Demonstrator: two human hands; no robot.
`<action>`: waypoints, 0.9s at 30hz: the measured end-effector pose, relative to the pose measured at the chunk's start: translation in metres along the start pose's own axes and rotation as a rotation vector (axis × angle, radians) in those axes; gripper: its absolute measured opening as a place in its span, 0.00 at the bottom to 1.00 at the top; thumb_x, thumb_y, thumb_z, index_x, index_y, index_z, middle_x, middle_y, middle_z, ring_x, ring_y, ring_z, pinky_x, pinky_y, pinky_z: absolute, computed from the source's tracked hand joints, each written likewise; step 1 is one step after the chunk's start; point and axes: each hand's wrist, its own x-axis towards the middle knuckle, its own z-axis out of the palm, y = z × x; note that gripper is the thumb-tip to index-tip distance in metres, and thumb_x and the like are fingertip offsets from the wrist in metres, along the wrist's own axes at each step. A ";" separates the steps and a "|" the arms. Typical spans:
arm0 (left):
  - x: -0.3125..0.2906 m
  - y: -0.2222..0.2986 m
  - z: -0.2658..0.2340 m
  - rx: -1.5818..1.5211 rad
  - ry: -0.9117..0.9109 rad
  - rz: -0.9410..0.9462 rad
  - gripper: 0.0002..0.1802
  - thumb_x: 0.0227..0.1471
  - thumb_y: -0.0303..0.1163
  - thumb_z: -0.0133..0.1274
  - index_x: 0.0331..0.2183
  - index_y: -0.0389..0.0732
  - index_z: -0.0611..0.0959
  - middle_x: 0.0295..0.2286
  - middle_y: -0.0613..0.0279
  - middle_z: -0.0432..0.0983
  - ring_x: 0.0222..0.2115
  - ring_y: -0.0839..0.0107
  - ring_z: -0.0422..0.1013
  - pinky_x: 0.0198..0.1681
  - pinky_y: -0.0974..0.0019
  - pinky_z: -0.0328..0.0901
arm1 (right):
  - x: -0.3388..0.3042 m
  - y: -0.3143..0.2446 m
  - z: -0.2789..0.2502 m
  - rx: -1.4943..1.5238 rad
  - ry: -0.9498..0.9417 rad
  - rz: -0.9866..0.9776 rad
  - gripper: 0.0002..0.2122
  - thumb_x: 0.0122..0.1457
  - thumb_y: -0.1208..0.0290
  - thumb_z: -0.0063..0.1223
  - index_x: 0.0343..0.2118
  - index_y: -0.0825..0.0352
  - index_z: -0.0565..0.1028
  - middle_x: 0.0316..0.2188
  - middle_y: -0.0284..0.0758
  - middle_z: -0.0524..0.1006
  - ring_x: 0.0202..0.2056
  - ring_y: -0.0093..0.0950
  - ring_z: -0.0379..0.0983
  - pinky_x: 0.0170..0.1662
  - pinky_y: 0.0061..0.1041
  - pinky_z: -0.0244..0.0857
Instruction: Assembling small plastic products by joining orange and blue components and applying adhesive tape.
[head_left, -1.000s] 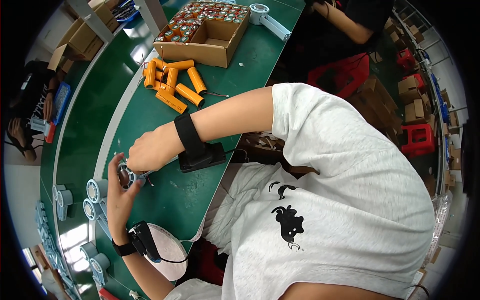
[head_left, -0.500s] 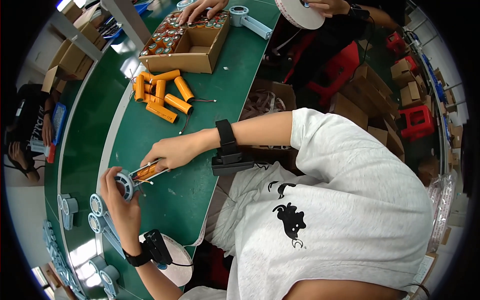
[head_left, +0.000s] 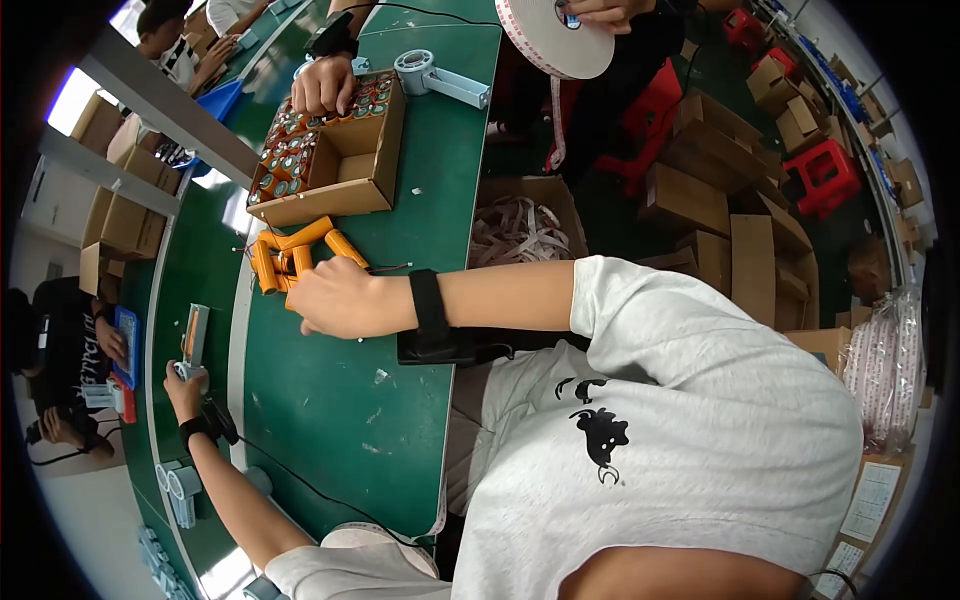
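My left hand [head_left: 183,393] is closed around the round head of a light blue handheld fan housing [head_left: 197,336] on the far side of the table's pale divider strip. The housing's open handle points away from me, with a bit of orange inside. My right hand [head_left: 342,298] is over the near side of a pile of orange cylindrical batteries [head_left: 302,262] with thin wires. Its fingers are curled down against the pile; their tips, and whatever they grip, are hidden under the hand. Black straps with small devices are on both my wrists.
Beyond the pile, a co-worker's hand [head_left: 324,86] rests on a cardboard box [head_left: 330,203] of batteries. A light blue fan housing [head_left: 450,84] lies beside it. Another person holds a white tape roll [head_left: 560,38]. More housings [head_left: 180,487] stand at the left; a cable crosses near my left arm.
My left hand has carried the fan housing away to the left across the divider strip. My right hand has left the housing and reached the battery pile. The view has shifted.
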 end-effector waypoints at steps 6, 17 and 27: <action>-0.070 0.132 -0.059 0.084 0.104 0.328 0.33 0.44 0.39 0.54 0.50 0.37 0.64 0.50 0.40 0.57 0.53 0.55 0.54 0.53 0.64 0.50 | -0.014 0.034 0.019 0.071 0.348 -0.166 0.09 0.40 0.71 0.56 0.19 0.73 0.72 0.22 0.41 0.72 0.25 0.34 0.71 0.27 0.30 0.65; -0.452 0.231 -0.018 0.213 0.117 -0.307 0.44 0.35 0.34 0.60 0.52 0.29 0.59 0.40 0.41 0.69 0.46 0.50 0.63 0.54 0.52 0.49 | -0.100 -0.019 0.004 1.388 -0.403 -0.107 0.13 0.43 0.70 0.57 0.29 0.73 0.71 0.22 0.37 0.71 0.25 0.26 0.68 0.28 0.21 0.60; -0.469 0.234 -0.058 -0.081 0.060 -0.384 0.54 0.33 0.30 0.60 0.56 0.37 0.46 0.45 0.44 0.61 0.44 0.52 0.62 0.52 0.56 0.50 | -0.140 -0.104 0.048 0.974 -0.673 -0.246 0.14 0.42 0.65 0.60 0.20 0.74 0.73 0.13 0.36 0.71 0.17 0.24 0.67 0.20 0.22 0.58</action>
